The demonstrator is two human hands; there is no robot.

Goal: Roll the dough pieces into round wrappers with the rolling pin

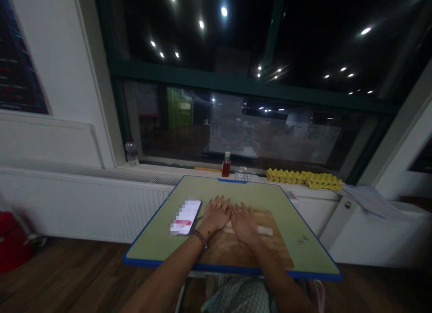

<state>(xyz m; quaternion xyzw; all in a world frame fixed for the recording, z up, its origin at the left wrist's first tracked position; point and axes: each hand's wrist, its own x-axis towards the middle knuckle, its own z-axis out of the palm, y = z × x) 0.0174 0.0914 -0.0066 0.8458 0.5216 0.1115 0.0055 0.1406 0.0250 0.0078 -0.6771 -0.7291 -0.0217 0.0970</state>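
Observation:
On the wooden cutting board (232, 254) lies a pale, rod-shaped roll (265, 230) with a blunt right end; I cannot tell whether it is dough or a rolling pin. My left hand (216, 212) lies palm down over its left part, fingers stretched out, with a braided bracelet at the wrist. Close beside it, my right hand (243, 221) also rests flat, its fingers spread over the roll's middle. Both palms hide much of the roll. Whitish smears mark the board near the front. Left of my left hand is a phone (187, 217) with its screen lit.
The small table (151, 241) has a green top and blue edge. Behind it, the windowsill holds a bottle of red liquid (226, 164), a clear plastic bottle (131, 152) and yellow egg cartons (303, 178). A white radiator (101, 209) runs below the sill. A red container (13, 241) stands left.

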